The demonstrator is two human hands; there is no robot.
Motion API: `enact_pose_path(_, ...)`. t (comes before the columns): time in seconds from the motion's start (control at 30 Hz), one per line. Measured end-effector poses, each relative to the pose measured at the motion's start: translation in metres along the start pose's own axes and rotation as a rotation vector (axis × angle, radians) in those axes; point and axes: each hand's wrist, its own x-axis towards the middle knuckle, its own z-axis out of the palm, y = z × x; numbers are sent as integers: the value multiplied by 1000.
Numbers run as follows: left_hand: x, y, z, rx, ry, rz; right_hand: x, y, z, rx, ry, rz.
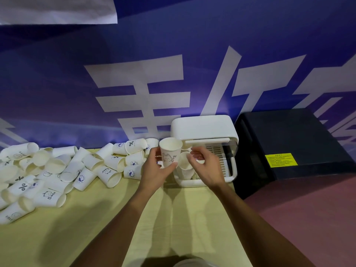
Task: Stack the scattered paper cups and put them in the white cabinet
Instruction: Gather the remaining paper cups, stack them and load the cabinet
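Observation:
My left hand (156, 170) holds an upright white paper cup (170, 153) with a rabbit drawing, just left of the white cabinet (204, 128). The cabinet's lid is raised and a stack of cups (185, 168) stands inside at its front left. My right hand (206, 166) reaches over that stack, fingertips pinched at the rim of its top cup. A large heap of scattered paper cups (57, 170) lies on its side across the left of the yellow table (96, 228).
A black box (292, 143) with a yellow label stands right of the cabinet. A blue banner with white characters hangs behind the table. The floor on the right is pinkish. The table's right edge runs just past the cabinet.

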Motion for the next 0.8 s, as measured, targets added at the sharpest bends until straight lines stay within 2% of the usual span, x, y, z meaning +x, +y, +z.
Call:
enact_pose_path(0.2, 0, 19, 14, -41, -73, 57, 1, -25, 0, 63, -74, -34)
enact_pose_path(0.43, 2, 18, 19, 9, -190, 90, -4, -21, -9, 99, 68, -21)
enact_pose_path(0.57, 0, 4, 20, 61, -136, 70, -11, -1, -25, 135, 219, 49)
enact_pose_path(0.8, -5, -22, 20, 91, -177, -22, -29, 34, -29, 51, 197, 144)
